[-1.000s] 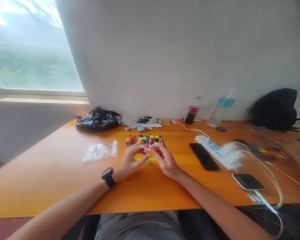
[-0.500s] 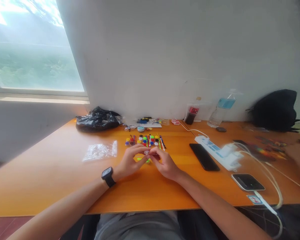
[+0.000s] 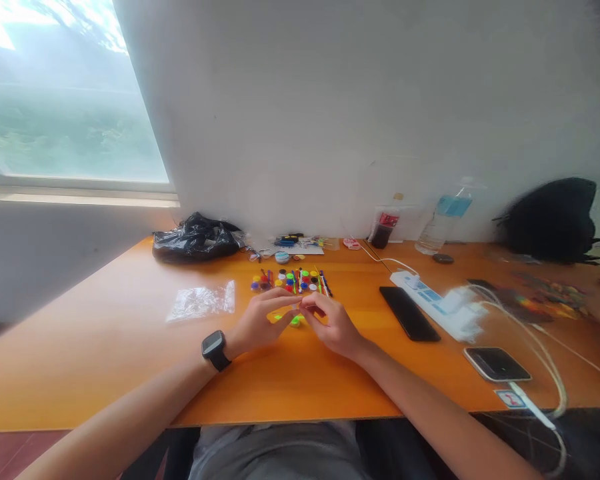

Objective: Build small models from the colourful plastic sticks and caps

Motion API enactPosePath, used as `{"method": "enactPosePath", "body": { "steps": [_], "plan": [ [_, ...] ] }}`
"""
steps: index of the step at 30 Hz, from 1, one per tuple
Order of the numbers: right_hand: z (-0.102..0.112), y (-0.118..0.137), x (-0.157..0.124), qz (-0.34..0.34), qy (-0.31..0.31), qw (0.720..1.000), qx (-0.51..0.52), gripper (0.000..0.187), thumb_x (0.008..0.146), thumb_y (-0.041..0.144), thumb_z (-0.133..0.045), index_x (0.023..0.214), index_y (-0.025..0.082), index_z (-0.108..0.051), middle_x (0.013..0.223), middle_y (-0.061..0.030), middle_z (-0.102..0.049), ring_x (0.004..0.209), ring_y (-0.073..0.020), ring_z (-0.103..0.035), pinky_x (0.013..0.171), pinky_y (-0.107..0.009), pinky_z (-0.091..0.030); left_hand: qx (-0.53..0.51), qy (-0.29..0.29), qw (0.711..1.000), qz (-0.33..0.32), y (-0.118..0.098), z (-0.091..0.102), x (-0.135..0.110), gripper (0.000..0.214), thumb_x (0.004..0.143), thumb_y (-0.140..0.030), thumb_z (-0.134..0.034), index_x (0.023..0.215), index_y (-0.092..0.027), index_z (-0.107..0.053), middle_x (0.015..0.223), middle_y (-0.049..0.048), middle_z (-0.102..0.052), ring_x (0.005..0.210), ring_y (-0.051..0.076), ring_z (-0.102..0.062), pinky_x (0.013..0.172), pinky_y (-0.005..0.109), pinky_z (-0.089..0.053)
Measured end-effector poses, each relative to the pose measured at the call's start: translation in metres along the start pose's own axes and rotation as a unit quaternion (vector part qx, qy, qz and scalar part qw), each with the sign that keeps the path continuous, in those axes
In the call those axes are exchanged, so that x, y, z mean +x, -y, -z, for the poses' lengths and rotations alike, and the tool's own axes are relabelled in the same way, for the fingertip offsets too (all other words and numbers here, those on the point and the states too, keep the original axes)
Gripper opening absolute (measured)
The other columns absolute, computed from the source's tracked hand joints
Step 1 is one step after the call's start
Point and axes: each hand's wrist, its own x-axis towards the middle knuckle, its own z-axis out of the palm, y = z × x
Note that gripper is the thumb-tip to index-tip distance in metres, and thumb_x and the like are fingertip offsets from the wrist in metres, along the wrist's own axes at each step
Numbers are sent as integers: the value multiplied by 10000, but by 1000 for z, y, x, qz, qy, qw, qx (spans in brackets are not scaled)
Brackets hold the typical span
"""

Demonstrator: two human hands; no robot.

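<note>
My left hand (image 3: 266, 321) and my right hand (image 3: 333, 325) meet fingertip to fingertip above the wooden table. Both are closed in a pinch around something small and pale, mostly hidden by the fingers. Below the fingertips lies a bright green piece (image 3: 295, 321) on the table. Just beyond my hands stand several small coloured pots (image 3: 290, 277) with lids in yellow, blue, black, white and green. Thin coloured sticks (image 3: 323, 283) lie among and beside the pots.
A clear plastic bag (image 3: 201, 303) lies left of my hands, with a black plastic bag (image 3: 196, 239) behind it. On the right are a black phone (image 3: 409, 313), a white power strip (image 3: 425, 299) with cables, and a charging device (image 3: 497, 364). Bottles (image 3: 382, 235) stand along the wall.
My fingertips have shifted slightly around the small pale thing, and less of it shows now. More of the green piece beneath is visible. The things on the table stay put.
</note>
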Motion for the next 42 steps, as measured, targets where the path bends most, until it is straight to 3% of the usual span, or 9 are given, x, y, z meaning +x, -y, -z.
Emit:
{"method": "enactPosePath", "body": {
  "steps": [13, 18, 22, 25, 27, 30, 33, 42],
  "plan": [
    [2, -1, -1, 12, -2, 1000, -22, 118, 1059, 283, -563, 1002, 225, -648, 894, -36, -636, 784, -179, -570, 736, -307, -465, 13, -17, 1000, 19, -6, 3, 4, 44, 960, -199, -675, 995, -199, -701, 959, 68, -772, 840, 181, -718, 768, 301, -571],
    [2, 1, 0, 3, -7, 1000, -11, 134, 1060, 304, -570, 1002, 226, -664, 887, -37, -637, 768, -176, -556, 712, -309, -450, -3, -8, 999, 32, -10, 4, 6, 85, 984, -231, -639, 956, -191, -710, 879, 55, -748, 780, 166, -685, 729, 283, -543],
    [4, 3, 1, -8, -10, 1000, 0, 163, 1058, 348, -574, 994, 231, -667, 872, -37, -633, 741, -179, -527, 678, -315, -429, -119, 29, 989, 81, -12, 10, 11, 170, 991, -308, -653, 1001, -165, -745, 963, 96, -757, 862, 196, -698, 792, 311, -567],
    [5, 4, 2, -20, -12, 1000, 12, 180, 1059, 380, -569, 1013, 235, -666, 882, -38, -630, 729, -179, -515, 669, -318, -425, -253, 77, 950, 163, -9, 18, 17, 256, 1005, -369, -640, 1048, -157, -777, 1025, 114, -769, 919, 218, -711, 817, 331, -585],
    [6, 5, 4, -23, -5, 999, 31, 181, 1063, 379, -561, 1021, 240, -669, 904, -40, -623, 747, -182, -530, 679, -318, -442, -310, 99, 922, 210, -7, 23, 19, 243, 959, -373, -718, 1047, -157, -787, 1021, 108, -776, 909, 219, -717, 804, 328, -588],
    [8, 9, 6, -8, -10, 999, 31, 165, 1057, 366, -571, 1122, 262, -681, 1053, -66, -615, 868, -205, -570, 788, -349, -492, -351, 95, 898, 249, -4, 24, 20, 249, 885, -359, -818, 1015, -150, -780, 1023, 103, -776, 907, 215, -730, 801, 324, -594],
    [12, 12, 6, 2, -58, 998, -10, 299, 1048, 365, -573, 1335, 302, -627, 1211, -92, -558, 982, -232, -558, 910, -403, -490, -368, 59, 890, 263, -4, 23, 20, 282, 841, -350, -866, 1007, -151, -756, 991, 82, -772, 894, 199, -738, 816, 321, -606],
    [22, 3, -4, 38, -86, 995, -27, 467, 1065, 485, -482, 1499, 319, -527, 973, -61, -576, 846, -232, -529, 807, -402, -490, -352, 62, 907, 222, -4, 26, 22, 266, 794, -335, -902, 891, -126, -769, 921, 74, -753, 835, 178, -725, 810, 324, -630]
  ]
}}
